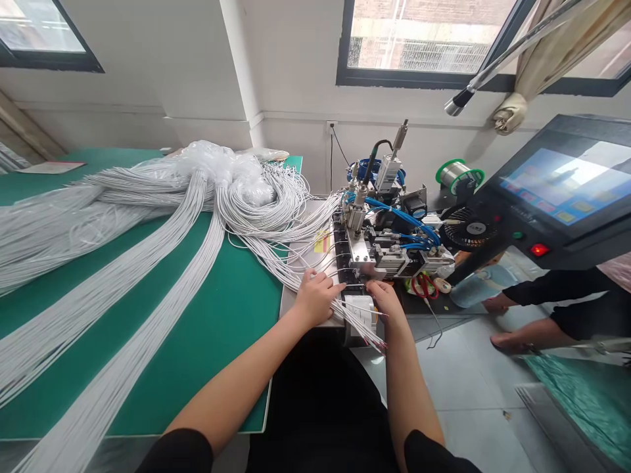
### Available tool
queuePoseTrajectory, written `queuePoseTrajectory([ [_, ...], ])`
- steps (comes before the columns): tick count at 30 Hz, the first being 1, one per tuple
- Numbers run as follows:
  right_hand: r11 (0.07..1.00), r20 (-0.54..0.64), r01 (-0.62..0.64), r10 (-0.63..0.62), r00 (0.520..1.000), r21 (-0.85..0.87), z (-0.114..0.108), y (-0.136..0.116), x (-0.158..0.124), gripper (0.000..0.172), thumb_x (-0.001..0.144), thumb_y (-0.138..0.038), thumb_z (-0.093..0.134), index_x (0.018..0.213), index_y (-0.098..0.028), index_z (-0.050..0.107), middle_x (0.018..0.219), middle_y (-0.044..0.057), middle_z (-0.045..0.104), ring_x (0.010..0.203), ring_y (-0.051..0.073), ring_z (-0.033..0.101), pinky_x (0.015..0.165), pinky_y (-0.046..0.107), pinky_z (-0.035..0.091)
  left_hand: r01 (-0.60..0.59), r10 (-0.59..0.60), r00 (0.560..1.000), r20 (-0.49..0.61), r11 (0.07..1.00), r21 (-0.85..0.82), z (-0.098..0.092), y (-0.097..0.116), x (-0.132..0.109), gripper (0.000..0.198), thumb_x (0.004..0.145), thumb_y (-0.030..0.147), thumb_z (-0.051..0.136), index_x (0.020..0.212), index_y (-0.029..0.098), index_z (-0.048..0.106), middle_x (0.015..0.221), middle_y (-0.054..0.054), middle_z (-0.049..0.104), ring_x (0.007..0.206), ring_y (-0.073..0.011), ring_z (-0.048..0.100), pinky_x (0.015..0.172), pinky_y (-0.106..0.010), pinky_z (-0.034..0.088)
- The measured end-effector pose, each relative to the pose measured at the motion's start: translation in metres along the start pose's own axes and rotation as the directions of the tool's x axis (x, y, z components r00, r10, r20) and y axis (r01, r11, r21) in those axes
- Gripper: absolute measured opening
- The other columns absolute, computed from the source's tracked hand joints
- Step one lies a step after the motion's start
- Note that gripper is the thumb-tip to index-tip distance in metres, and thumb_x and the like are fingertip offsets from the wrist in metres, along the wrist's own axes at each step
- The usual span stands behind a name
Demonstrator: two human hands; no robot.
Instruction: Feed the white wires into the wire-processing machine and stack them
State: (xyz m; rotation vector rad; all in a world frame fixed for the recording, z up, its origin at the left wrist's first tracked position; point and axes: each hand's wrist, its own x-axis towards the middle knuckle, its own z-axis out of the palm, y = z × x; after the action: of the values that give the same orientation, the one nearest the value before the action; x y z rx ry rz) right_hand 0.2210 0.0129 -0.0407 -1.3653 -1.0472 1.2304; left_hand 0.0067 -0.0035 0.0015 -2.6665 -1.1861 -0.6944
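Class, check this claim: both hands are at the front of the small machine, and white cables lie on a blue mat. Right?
No: the head view shows the white cables on a green mat, not blue. The left hand and right hand are at the small machine's front.

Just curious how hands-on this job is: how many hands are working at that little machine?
2. The left hand rests on white wires beside the machine; the right hand is at its front. None look hidden.

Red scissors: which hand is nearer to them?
Right. The right hand is just beside the scissors, not touching them. The left hand is farther off, beyond the right hand, by the white wires.
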Motion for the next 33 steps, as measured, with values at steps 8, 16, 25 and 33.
queuePoseTrajectory([
  [8, 0.997, -0.004, 0.070, -0.070, 0.998, -0.030, -0.002, 0.000, -0.006, 0.035, 0.066, -0.050, 0.064, 0.057, -0.019, 0.050, 0.050, -0.004, 0.043, 0.047, 0.011, 0.037, 0.045, 0.023, 0.030, 0.007, -0.007, 1.000, -0.024, 1.000, -0.006, 0.001, -0.001, -0.002, 0.051, 0.061, 0.010, 0.058, 0.110, 0.021, 0.066, 0.081, -0.007, 0.065, 0.084, -0.0244, 0.056, 0.090, -0.045, 0.030],
  [16, 0.928, 0.021, 0.202, -0.206, 0.978, -0.312, -0.031, -0.010, -0.038, 0.047, 0.078, -0.062, 0.058, 0.067, -0.016, 0.062, 0.060, 0.001, 0.053, 0.056, 0.014, 0.047, 0.052, 0.024, 0.036, 0.083, -0.084, 0.996, -0.041, 0.996, -0.021, 0.002, -0.002, -0.002, 0.051, 0.063, 0.011, 0.057, 0.113, 0.020, 0.063, 0.115, -0.009, 0.065, 0.103, -0.0268, 0.055, 0.094, -0.047, 0.031],
  [25, 0.917, 0.444, 0.206, -0.035, 0.895, -0.342, -0.058, -0.046, -0.083, 0.034, 0.078, -0.049, 0.066, 0.072, -0.015, 0.066, 0.064, 0.001, 0.058, 0.054, 0.011, 0.043, 0.050, 0.024, 0.032, 0.019, -0.021, 0.997, -0.081, 0.999, -0.027, 0.000, -0.002, -0.002, 0.047, 0.065, 0.008, 0.055, 0.110, 0.019, 0.063, 0.124, -0.009, 0.061, 0.111, -0.0264, 0.053, 0.098, -0.049, 0.030],
  [33, 0.946, 0.117, 0.228, -0.206, 0.972, -0.229, -0.034, -0.039, -0.065, 0.031, 0.077, -0.048, 0.066, 0.079, -0.018, 0.066, 0.062, -0.001, 0.056, 0.047, 0.010, 0.039, 0.045, 0.024, 0.031, -0.301, 0.296, 0.942, -0.158, 0.954, -0.009, -0.001, -0.006, -0.001, 0.022, 0.095, 0.025, 0.045, 0.107, 0.022, 0.064, 0.078, -0.002, 0.064, 0.081, -0.0171, 0.058, 0.079, -0.032, 0.041],
])
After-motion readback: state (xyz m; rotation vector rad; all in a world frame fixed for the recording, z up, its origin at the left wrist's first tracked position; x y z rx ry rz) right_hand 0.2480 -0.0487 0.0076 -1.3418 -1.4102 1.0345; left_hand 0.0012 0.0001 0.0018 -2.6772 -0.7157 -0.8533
